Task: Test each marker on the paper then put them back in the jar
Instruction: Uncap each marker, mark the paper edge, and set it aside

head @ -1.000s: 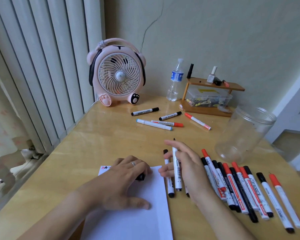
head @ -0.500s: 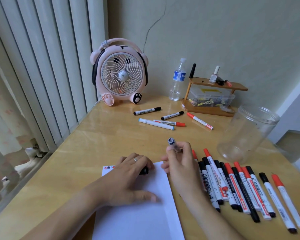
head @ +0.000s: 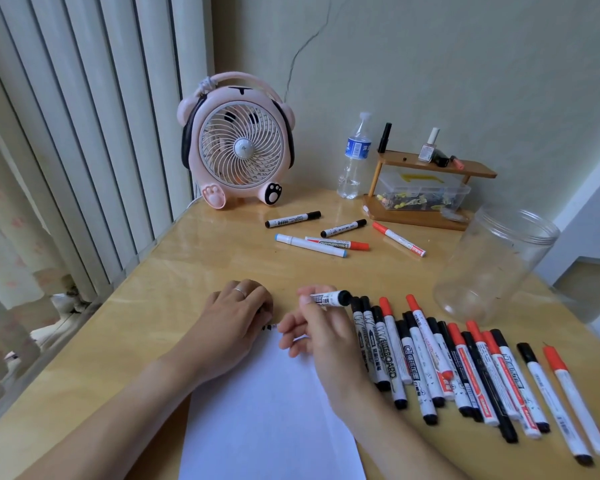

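A white sheet of paper [head: 271, 410] lies on the wooden table in front of me. My right hand [head: 323, 337] pinches a white marker with a black end [head: 328, 298] above the paper's top edge, lying sideways with the black end pointing right. Its other end is hidden by my fingers. My left hand [head: 234, 327] rests at the paper's top left corner, fingers curled round a small black cap that barely shows. Several black and red markers [head: 465, 368] lie in a row to the right. The clear empty jar [head: 492, 268] stands behind them.
Several more markers [head: 329, 237] lie scattered further back. A pink desk fan [head: 238, 147], a water bottle [head: 355, 157] and a small wooden shelf with a plastic box [head: 423, 188] stand along the wall. The table's left edge runs beside vertical blinds.
My right hand picked a marker up off the table, raised it upright, then tipped it sideways towards my left hand. My left hand slid up to the paper's top corner.
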### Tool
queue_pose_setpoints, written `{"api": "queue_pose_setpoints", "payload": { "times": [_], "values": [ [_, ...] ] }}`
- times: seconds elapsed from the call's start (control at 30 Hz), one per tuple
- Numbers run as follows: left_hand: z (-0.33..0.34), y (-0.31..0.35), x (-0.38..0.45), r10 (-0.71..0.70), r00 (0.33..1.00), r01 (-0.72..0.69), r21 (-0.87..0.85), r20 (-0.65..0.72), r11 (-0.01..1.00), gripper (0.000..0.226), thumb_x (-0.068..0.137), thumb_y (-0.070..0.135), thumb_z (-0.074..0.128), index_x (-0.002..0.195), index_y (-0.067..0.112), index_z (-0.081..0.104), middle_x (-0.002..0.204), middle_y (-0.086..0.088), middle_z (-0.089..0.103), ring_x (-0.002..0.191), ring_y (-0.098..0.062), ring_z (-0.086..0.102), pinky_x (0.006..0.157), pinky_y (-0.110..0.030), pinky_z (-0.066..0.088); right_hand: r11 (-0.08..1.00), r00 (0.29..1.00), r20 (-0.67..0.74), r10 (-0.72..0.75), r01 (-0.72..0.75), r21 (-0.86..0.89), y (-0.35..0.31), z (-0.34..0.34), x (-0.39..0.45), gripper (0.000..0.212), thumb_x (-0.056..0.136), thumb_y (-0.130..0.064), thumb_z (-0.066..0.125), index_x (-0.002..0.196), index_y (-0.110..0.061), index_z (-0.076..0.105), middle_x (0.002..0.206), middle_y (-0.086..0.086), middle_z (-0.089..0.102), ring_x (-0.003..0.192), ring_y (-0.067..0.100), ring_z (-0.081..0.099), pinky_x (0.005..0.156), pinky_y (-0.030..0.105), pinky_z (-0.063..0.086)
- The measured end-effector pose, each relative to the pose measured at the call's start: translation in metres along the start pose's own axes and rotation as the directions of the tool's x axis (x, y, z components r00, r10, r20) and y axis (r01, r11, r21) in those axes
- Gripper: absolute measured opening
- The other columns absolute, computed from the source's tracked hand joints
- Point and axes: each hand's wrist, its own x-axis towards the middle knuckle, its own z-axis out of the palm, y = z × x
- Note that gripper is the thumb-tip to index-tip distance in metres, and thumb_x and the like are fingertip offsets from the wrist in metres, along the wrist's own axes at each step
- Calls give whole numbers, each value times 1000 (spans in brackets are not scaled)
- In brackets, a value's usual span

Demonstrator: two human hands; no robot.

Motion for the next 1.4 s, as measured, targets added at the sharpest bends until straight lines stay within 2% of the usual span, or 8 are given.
{"api": "queue_pose_setpoints", "payload": {
  "times": [0.17,0.33,0.43,0.53,0.7,0.87,1.1,1.4],
  "values": [
    [-7,9,-11,52,976,-49,-23,210,999,59,90,80,29,141,52,37,142,17,31,138,-6,21,113,-28,15,997,989,-122,79,-79,0,-2,-14,4,19,109,-28,46,116,-16,60,70,4,62,60,17,54,57,26,42],
    [-15,14,-14,104,956,-110,4,273,994,62,88,83,44,143,61,29,147,14,24,144,-9,11,118,-28,8,992,977,-211,6,-31,-118,-4,-27,9,26,105,-36,52,96,-28,76,70,1,50,61,19,46,57,28,37],
    [-19,11,-14,110,941,-122,16,321,992,67,85,86,45,145,63,27,151,15,21,146,-8,7,120,-29,8,983,983,-183,-25,-9,-183,-3,-26,9,21,90,-39,54,90,-31,74,65,-2,59,54,18,53,55,29,39],
    [-24,10,-15,96,922,-106,6,376,994,69,87,82,47,148,63,21,156,15,14,149,-9,2,123,-30,5,957,989,-145,-33,-11,-291,-1,-25,6,7,87,-29,58,85,-32,64,73,7,71,52,20,62,53,33,42],
    [-28,11,-16,95,893,-84,-43,440,996,66,94,70,49,147,70,10,160,15,1,151,-4,-14,126,-36,-8,945,994,-89,-59,27,-326,-16,-29,-1,9,94,-12,69,90,-15,62,67,11,67,49,19,60,46,27,45],
    [-25,10,-15,100,902,-77,-71,420,995,65,92,71,53,148,68,20,161,15,5,151,-3,-13,126,-37,-6,895,993,-105,-61,8,-446,-23,-35,2,14,94,-16,70,85,-11,62,64,6,70,50,20,67,48,31,53],
    [-26,9,-13,102,915,-81,-71,390,994,67,88,73,57,146,68,25,159,15,12,149,-6,-2,118,-26,0,892,990,-138,43,-100,-440,-13,-38,9,17,92,-17,72,89,-9,58,70,6,73,62,30,75,59,53,63],
    [-29,10,-13,114,917,-83,-97,382,992,61,86,74,59,140,70,30,156,17,17,149,-9,4,123,-38,7,865,988,-148,47,-114,-488,-8,-38,12,16,92,-17,73,88,-8,60,67,9,73,57,26,74,51,30,56]
  ]
}}
